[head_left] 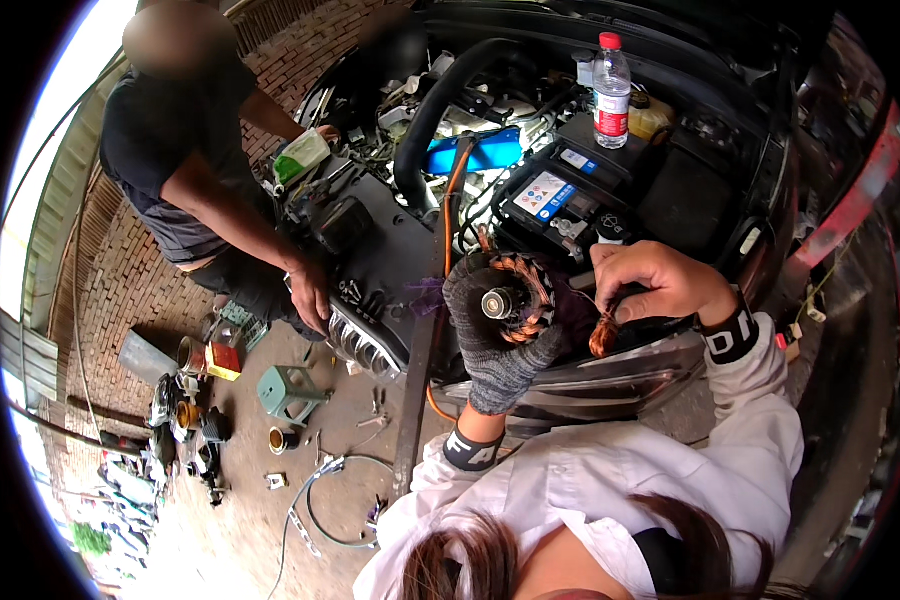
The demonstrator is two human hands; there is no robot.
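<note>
My left hand (505, 365), in a dark grey knit glove, is wrapped round a motor part with copper windings (542, 290). A round metal shaft end (497, 303) shows at its middle, and loose copper strands stick up at its top. Just to the right, my bare right hand (665, 283) is closed, fingers pinched on a small bundle of copper wire (604, 336) that hangs below them. Both hands are over the front edge of a car's open engine bay. The glove hides the underside of the motor part.
Behind my hands sit a black car battery (542, 200) and a water bottle (611, 95) with a red cap. An upright dark metal bar (425, 370) stands left of my glove. A co-worker (180, 150) leans over the bay at left. A green stool (292, 392) and scattered parts occupy the floor.
</note>
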